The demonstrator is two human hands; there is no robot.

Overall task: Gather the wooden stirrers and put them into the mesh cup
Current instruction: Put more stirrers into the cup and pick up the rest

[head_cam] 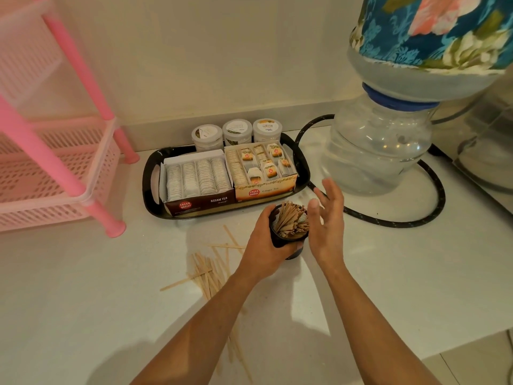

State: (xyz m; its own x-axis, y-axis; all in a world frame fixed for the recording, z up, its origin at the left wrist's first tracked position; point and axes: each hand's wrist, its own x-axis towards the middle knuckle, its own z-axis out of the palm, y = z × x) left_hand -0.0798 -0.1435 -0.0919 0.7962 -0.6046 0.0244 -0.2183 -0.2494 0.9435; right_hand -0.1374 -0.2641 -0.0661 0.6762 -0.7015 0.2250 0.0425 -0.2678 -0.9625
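Observation:
A black mesh cup (288, 240) stands on the white counter in front of the tray, with a bundle of wooden stirrers (291, 220) leaning in it. My left hand (266, 243) grips the cup's left side. Just right of the cup, my right hand (329, 220) hovers with fingers spread and holds nothing. Several loose stirrers (211, 270) lie scattered on the counter to the left of my left forearm, and a few more (236, 351) show under that arm.
A black tray (151, 184) behind the cup holds two open tea-bag boxes (200, 179) and three round jars (237, 132). A water dispenser bottle (380, 151) stands at the right with a black hose (433, 215) looping round it. A pink plastic rack (55, 162) fills the left.

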